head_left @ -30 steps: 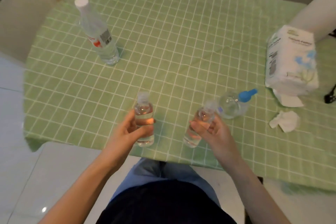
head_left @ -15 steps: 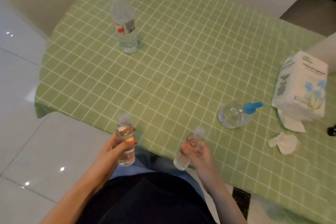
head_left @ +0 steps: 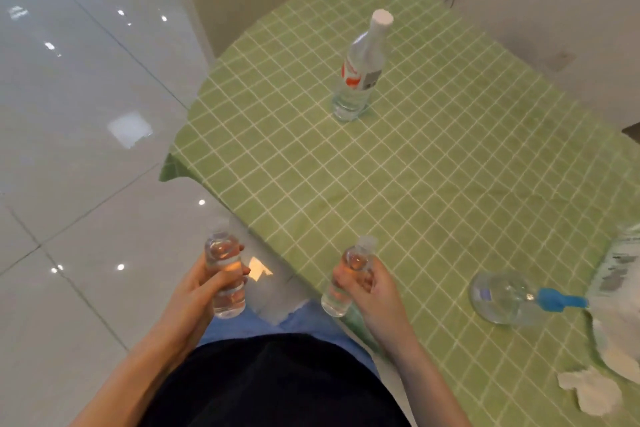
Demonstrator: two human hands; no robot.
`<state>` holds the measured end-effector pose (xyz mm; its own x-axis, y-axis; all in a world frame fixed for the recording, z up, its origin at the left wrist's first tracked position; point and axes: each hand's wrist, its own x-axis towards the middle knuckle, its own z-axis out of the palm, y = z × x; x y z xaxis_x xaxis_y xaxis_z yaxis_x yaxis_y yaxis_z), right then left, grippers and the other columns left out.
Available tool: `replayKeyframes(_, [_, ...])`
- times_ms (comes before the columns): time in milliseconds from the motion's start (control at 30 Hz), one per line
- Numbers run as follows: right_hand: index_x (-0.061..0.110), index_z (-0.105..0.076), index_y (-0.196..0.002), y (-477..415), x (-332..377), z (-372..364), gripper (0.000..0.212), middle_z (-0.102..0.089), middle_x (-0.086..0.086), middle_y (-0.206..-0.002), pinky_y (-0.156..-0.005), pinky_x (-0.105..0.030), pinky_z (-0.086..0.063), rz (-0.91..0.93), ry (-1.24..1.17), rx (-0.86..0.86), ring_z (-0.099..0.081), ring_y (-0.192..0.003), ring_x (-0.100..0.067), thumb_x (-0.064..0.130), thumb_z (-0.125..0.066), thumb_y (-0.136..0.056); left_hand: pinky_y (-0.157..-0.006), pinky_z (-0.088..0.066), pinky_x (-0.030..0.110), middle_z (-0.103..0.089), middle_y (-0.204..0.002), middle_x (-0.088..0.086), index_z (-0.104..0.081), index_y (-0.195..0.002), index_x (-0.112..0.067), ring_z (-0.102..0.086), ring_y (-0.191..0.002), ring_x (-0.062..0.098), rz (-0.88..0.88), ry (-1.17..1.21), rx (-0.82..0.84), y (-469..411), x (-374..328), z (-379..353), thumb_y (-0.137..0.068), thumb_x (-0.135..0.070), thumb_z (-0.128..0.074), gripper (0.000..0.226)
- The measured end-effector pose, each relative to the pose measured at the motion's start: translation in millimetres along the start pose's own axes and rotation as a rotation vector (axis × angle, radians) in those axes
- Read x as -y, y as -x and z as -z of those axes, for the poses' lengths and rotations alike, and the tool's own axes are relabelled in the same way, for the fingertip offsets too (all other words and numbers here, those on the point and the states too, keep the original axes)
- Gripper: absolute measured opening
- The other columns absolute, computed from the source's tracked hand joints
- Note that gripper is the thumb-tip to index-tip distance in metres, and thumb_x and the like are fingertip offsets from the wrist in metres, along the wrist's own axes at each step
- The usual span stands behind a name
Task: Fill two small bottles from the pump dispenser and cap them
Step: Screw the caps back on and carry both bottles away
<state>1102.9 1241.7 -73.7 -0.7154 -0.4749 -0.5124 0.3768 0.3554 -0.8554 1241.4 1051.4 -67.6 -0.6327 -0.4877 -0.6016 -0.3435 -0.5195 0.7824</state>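
Both hands are up in front of the body, each wrapped around a small bottle. The left hand (head_left: pixel 197 291) grips the left small bottle (head_left: pixel 229 302) around its middle, fingers curled across the front. It holds the bottle upright over the tiled floor (head_left: pixel 86 184), just off the near-left edge of the table (head_left: pixel 433 184). The top of this bottle is too blurred to make out. The right hand (head_left: pixel 377 291) grips the right small bottle (head_left: pixel 335 302) near its upper half, thumb and fingers closed on it. This bottle tilts a little, its clear cap toward the table, and it hangs at the table's near edge. Both bottles look filled with clear liquid.

The pump dispenser (head_left: pixel 502 298) — a round, clear container with a blue pump head (head_left: pixel 557 302) pointing right — sits on the green checked cloth, well to the right of the right hand.

Farther back on the table a tall water bottle (head_left: pixel 360 73) with a white cap and a red-and-white label stands alone. At the right edge a pack of tissues (head_left: pixel 620 263) is partly cut off, and a crumpled tissue (head_left: pixel 588 392) lies near it on the cloth. Below the hands show a dark shirt and blue trousers.
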Motion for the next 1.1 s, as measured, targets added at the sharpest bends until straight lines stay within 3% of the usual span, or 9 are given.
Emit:
replayKeyframes(133, [0.020,-0.063,-0.101,-23.8,14.2,-45.8,0.017,-0.070,0.007,-0.090,-0.078,-0.020,-0.052,0.006,0.056,0.060,-0.067,-0.087,-0.006,0.016,-0.069,-0.085,-0.073,-0.048,0.027,-0.065,-0.087,0.006,-0.059,-0.111,-0.017,-0.063,-0.082,0.016,-0.020,0.064,-0.052,-10.8,-11.2,42.6,-0.085,0.001,-0.051,0.032])
replayKeyframes(267, [0.015,-0.063,-0.103,-45.0,31.5,-105.5,0.018,-0.070,0.003,-0.090,-0.073,-0.014,-0.051,0.033,0.074,0.102,-0.066,-0.081,-0.002,0.012,-0.068,-0.086,-0.076,-0.049,0.030,-0.070,-0.085,0.000,-0.060,-0.110,-0.020,-0.065,-0.082,0.013,-0.042,0.079,-0.086,-24.7,-26.9,100.2,-0.083,-0.004,-0.056,0.032])
replayKeyframes(400, [0.012,-0.063,-0.106,-61.8,47.0,-172.9,0.021,-0.069,0.001,-0.093,-0.077,-0.016,-0.051,0.046,0.113,0.169,-0.066,-0.084,-0.004,0.015,-0.068,-0.085,-0.073,-0.048,0.031,-0.070,-0.077,-0.006,-0.064,-0.103,-0.030,-0.064,-0.077,0.011,-0.041,0.110,-0.113,-33.5,-45.9,162.3,-0.064,-0.021,-0.073,0.040])
replayKeyframes(567, [0.023,-0.063,-0.100,-75.5,67.0,-251.2,0.017,-0.070,0.010,-0.084,-0.075,-0.018,-0.052,0.052,0.148,0.254,-0.066,-0.082,-0.003,0.020,-0.070,-0.085,-0.076,-0.047,0.035,-0.065,-0.085,-0.002,-0.066,-0.099,-0.038,-0.061,-0.083,0.014,-0.048,0.143,-0.142,-31.3,-60.1,232.8,-0.056,-0.041,-0.071,0.043])
replayKeyframes(667, [0.025,-0.063,-0.101,-84.6,79.7,-288.6,0.019,-0.071,0.010,-0.087,-0.076,-0.019,-0.052,0.045,0.186,0.326,-0.067,-0.085,-0.004,0.024,-0.070,-0.084,-0.077,-0.049,0.035,-0.069,-0.085,-0.003,-0.066,-0.101,-0.038,-0.063,-0.086,0.013,-0.045,0.190,-0.200,-28.2,-62.3,266.1,-0.056,-0.041,-0.070,0.045])
replayKeyframes(800, [0.020,-0.063,-0.102,-101.9,96.1,-331.6,0.021,-0.071,-0.002,-0.095,-0.079,-0.022,-0.053,0.034,0.256,0.376,-0.068,-0.089,-0.011,0.024,-0.072,-0.083,-0.076,-0.048,0.035,-0.069,-0.084,-0.003,-0.066,-0.101,-0.034,-0.064,-0.084,0.012,-0.046,0.280,-0.293,-32.7,-65.4,297.8,-0.058,-0.031,-0.071,0.044])
replayKeyframes(1000, [0.022,-0.065,-0.097,-139.9,117.6,-390.0,0.016,-0.073,0.008,-0.084,-0.071,-0.012,-0.051,0.003,0.312,0.478,-0.069,-0.081,0.000,0.019,-0.071,-0.084,-0.075,-0.049,0.034,-0.068,-0.088,0.002,-0.064,-0.104,-0.027,-0.063,-0.086,0.017,-0.039,0.405,-0.422,-49.8,-80.3,330.9,-0.064,-0.024,-0.065,0.040])
replayKeyframes(1100, [0.018,-0.063,-0.099,-166.5,131.7,-421.9,0.015,-0.071,0.006,-0.085,-0.072,-0.015,-0.052,0.006,0.340,0.533,-0.067,-0.079,-0.001,0.016,-0.069,-0.085,-0.076,-0.049,0.034,-0.069,-0.089,0.002,-0.064,-0.104,-0.029,-0.064,-0.088,0.017,-0.047,0.437,-0.465,-67.0,-93.8,350.3,-0.065,-0.026,-0.064,0.039])
